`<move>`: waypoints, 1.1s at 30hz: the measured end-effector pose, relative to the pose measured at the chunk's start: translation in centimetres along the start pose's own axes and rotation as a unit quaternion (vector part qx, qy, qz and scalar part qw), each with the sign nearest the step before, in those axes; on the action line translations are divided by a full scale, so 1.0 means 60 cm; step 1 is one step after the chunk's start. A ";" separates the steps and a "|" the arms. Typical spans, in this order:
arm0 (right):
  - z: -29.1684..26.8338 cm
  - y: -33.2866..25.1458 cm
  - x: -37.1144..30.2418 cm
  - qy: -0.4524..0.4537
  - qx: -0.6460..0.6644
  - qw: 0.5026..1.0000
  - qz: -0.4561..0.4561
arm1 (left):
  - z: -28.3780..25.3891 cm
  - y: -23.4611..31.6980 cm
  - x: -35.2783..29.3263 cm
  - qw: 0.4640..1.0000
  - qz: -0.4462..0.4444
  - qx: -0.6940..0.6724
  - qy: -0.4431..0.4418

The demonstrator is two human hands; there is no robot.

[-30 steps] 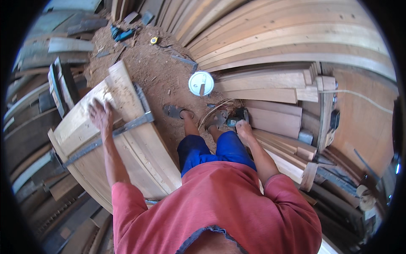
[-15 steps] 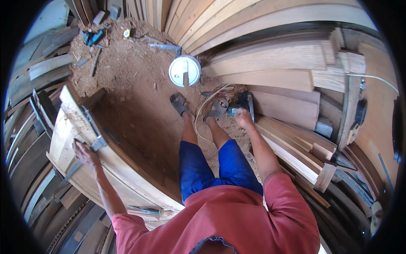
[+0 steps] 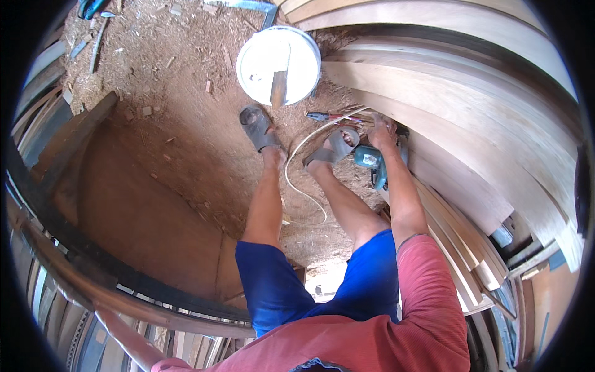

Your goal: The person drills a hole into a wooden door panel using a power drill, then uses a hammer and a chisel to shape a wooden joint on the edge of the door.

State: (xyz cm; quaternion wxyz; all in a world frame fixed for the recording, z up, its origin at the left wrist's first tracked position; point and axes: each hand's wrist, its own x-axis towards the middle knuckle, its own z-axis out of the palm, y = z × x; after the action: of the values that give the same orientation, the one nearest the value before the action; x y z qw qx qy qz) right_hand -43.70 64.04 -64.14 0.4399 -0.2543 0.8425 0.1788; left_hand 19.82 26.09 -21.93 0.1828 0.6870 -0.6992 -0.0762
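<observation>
My right hand (image 3: 383, 131) reaches down beside my right sandal, at the far end of a teal power tool (image 3: 370, 159) on the ground. Its fingers look curled, and what they hold, if anything, is hidden. A pair of pliers (image 3: 318, 116) and thin reddish tools lie just left of that hand. At the lower left, my left hand (image 3: 73, 294) rests by the curved-looking wooden edge (image 3: 142, 310) of a bench; its fingers are too unclear to read.
A white bucket lid (image 3: 260, 65) with a wooden piece (image 3: 278, 88) on it stands ahead of my feet. A pale cord (image 3: 291, 164) loops between my legs. Stacked boards (image 3: 458, 118) line the right side. Wood shavings cover the ground, and a metal square (image 3: 248, 5) lies beyond.
My view has dropped closer to the ground as I bend. My right hand now reaches past the teal tool's body to its far end. My left hand has slipped toward the lower-left rim.
</observation>
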 end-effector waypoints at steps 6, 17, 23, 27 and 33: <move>0.060 0.008 0.089 0.008 -0.105 0.994 0.030 | 0.125 0.015 -0.078 0.999 -0.039 0.013 -0.008; 0.132 0.167 0.051 -0.094 -0.065 0.993 -0.009 | 0.417 0.104 -0.259 0.996 -0.060 -0.013 -0.069; 0.135 0.181 0.017 0.004 0.554 0.783 0.285 | 0.567 0.170 -0.384 0.991 -0.080 -0.014 -0.105; 0.113 0.116 0.024 -0.074 0.598 0.756 0.256 | 0.643 0.193 -0.447 0.989 -0.083 -0.022 -0.118; 0.177 0.057 0.104 0.027 0.531 0.768 0.358 | 0.707 0.214 -0.490 0.988 -0.069 -0.023 -0.138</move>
State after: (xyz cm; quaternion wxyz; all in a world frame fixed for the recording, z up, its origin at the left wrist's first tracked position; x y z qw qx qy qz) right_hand -41.81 70.66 -74.87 0.3861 0.3351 0.8445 -0.1596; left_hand -7.76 49.57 -60.87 0.0942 0.7120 -0.6668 -0.1988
